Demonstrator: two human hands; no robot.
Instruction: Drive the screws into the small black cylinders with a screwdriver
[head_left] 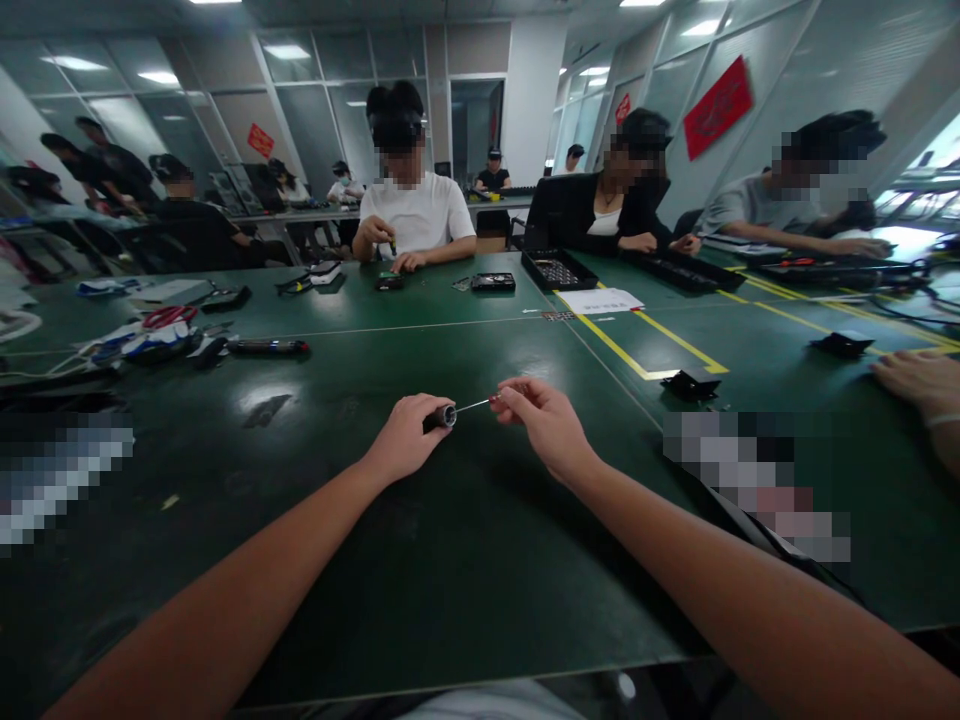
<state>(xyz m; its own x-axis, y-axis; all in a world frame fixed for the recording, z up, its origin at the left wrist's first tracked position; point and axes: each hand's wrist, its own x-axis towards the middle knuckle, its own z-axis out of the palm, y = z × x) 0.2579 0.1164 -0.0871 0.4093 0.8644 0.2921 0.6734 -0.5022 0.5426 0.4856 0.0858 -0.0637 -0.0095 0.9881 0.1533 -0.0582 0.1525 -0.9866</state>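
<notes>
My left hand (pixel 409 435) is closed around a dark cylinder (pixel 448 416) whose round, ring-like end faces me. From beside that end a thin metal rod (pixel 474 405) runs right to the fingertips of my right hand (pixel 546 420). Those fingers are pinched together, with a small reddish bit showing at the tip; what it belongs to is mostly hidden. Whether the rod is joined to the cylinder I cannot tell. Both hands are held just over the green table (pixel 465 560), near its middle.
Left lie a dark pen-like tool (pixel 268 347) and a pile of cables and gloves (pixel 161 335). Small black parts (pixel 690 385) sit right, close to a blurred-out object (pixel 757 485). Black trays (pixel 559 270) stand across the table, where several people work. Another person's hand (pixel 919 380) rests at right.
</notes>
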